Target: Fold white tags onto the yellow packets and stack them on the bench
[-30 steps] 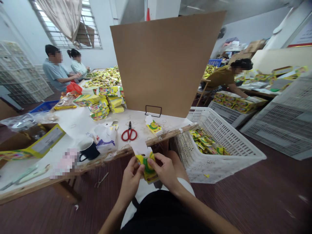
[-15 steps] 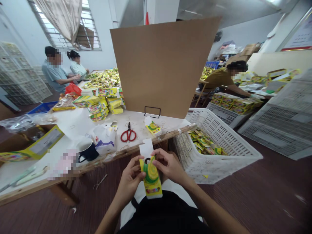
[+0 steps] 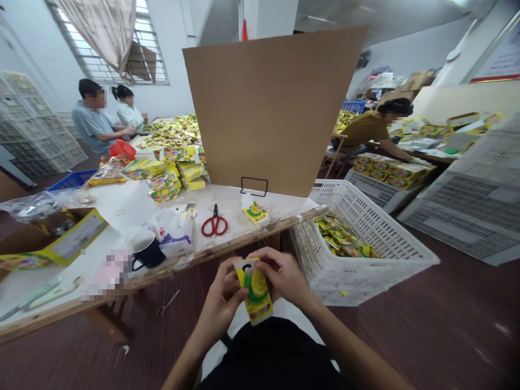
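A small yellow and green cardboard box (image 3: 257,290) is held between both hands above my lap. My left hand (image 3: 225,292) grips its left side, with the thumb on the printed front. At the box's top right corner, my right hand (image 3: 282,273) pinches the upper edge. The white top flap no longer stands up above the box. On the table edge beyond my hands lies a similar yellow box (image 3: 255,213). Red-handled scissors (image 3: 214,223) rest to its left.
A white plastic crate (image 3: 365,271) with several yellow packs stands to the right. On the table (image 3: 122,203) are a dark mug (image 3: 148,250), a plastic bag (image 3: 174,233), stacked yellow boxes (image 3: 164,179) and an upright cardboard sheet (image 3: 272,114). Co-workers sit at both sides.
The box's white top flap, upright before, is now folded down at the top. The box has tilted slightly, and my right hand has stayed at its upper edge.
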The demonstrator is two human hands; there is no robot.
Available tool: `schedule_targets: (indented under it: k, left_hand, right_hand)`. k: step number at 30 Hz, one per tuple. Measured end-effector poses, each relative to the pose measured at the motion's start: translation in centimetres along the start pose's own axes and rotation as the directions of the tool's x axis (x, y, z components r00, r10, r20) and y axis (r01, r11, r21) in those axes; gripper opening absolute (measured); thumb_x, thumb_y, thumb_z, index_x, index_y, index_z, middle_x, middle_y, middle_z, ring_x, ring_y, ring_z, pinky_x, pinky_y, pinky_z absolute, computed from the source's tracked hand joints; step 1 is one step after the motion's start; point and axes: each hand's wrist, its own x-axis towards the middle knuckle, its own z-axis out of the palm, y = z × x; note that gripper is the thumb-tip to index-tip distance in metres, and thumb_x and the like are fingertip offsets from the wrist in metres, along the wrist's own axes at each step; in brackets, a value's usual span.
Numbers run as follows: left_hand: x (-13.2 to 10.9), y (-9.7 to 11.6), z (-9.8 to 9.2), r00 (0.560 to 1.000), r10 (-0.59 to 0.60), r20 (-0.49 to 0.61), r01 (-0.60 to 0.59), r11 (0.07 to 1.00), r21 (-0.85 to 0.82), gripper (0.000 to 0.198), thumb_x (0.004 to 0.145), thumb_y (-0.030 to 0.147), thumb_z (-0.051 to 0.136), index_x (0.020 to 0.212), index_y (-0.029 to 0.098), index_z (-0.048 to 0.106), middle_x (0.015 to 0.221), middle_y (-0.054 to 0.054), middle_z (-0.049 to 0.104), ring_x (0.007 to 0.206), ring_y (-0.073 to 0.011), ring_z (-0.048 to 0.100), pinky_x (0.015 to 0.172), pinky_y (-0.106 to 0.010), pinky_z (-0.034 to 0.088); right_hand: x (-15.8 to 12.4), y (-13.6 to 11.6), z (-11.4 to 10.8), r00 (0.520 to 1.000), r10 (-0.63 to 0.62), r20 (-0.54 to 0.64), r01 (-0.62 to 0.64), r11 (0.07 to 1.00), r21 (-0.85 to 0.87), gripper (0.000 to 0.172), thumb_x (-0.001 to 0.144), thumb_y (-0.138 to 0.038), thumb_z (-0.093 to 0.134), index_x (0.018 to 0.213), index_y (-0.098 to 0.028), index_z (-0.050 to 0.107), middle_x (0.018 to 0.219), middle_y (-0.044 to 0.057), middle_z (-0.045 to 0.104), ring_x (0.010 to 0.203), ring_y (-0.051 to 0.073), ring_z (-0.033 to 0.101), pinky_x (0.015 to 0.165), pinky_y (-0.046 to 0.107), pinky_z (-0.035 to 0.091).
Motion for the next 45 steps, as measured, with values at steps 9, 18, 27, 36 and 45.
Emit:
schedule_targets:
  k: [9, 18, 27, 36, 45]
  left_hand:
    - [0.0, -0.2, 0.1, 0.998, -0.039, -0.058, 0.047, 0.988, 0.149, 0.044, 0.080, 0.022, 0.062, 0.121, 0.021, 0.046, 0.110, -0.009, 0.067, 0.093, -0.0229, 0.066, 0.080, -0.032, 0.052]
    - [0.1, -0.7, -0.2, 0.998, -0.052, -0.017, 0.053, 0.996, 0.074, 0.048, 0.081, 0.023, 0.062, 0.125, 0.020, 0.043, 0.122, -0.013, 0.062, 0.109, -0.0259, 0.060, 0.090, -0.036, 0.049]
    - [0.1, -0.5, -0.2, 0.997, -0.054, -0.056, 0.060, 0.993, 0.104, 0.047, 0.081, 0.022, 0.062, 0.125, 0.019, 0.044, 0.120, -0.012, 0.063, 0.107, -0.0251, 0.061, 0.090, -0.036, 0.049]
    - [0.3, -0.4, -0.8, 0.995, -0.063, -0.075, 0.070, 0.994, 0.085, 0.049, 0.078, 0.022, 0.066, 0.123, 0.018, 0.046, 0.111, -0.013, 0.067, 0.096, -0.0258, 0.066, 0.081, -0.034, 0.052]
    - [0.6, -0.8, -0.5, 0.977, 0.018, -0.211, 0.025, 0.980, 0.198, 0.063, 0.079, 0.026, 0.064, 0.134, 0.022, 0.034, 0.117, -0.012, 0.062, 0.100, -0.0243, 0.064, 0.091, -0.041, 0.048]
  right_hand:
    - [-0.5, -0.1, -0.7, 0.956, 0.266, 0.120, -0.240, 0.952, -0.190, 0.033, 0.076, -0.026, 0.065, 0.108, -0.022, 0.058, 0.073, -0.001, 0.064, 0.064, 0.014, 0.059, 0.055, 0.022, 0.044]
    - [-0.4, -0.8, 0.2, 0.954, 0.296, 0.047, -0.234, 0.834, -0.500, 0.033, 0.073, -0.019, 0.062, 0.104, -0.023, 0.052, 0.067, -0.004, 0.058, 0.057, 0.012, 0.053, 0.052, 0.019, 0.033]
    - [-0.3, -0.9, 1.1, 0.943, 0.333, 0.006, -0.256, 0.737, -0.625, 0.038, 0.073, -0.019, 0.060, 0.109, -0.021, 0.048, 0.065, -0.003, 0.060, 0.056, 0.014, 0.056, 0.051, 0.020, 0.030]
    - [-0.4, 0.1, -0.1, 0.983, 0.169, 0.078, -0.129, 0.922, -0.364, 0.030, 0.085, -0.020, 0.051, 0.113, -0.023, 0.060, 0.085, 0.002, 0.068, 0.068, 0.014, 0.060, 0.061, 0.023, 0.044]
    - [1.0, 1.1, -2.6, 0.973, -0.070, -0.218, -0.020, 0.922, -0.387, 0.022, 0.085, -0.026, 0.053, 0.100, -0.023, 0.068, 0.099, 0.006, 0.066, 0.089, 0.020, 0.059, 0.080, 0.035, 0.048]
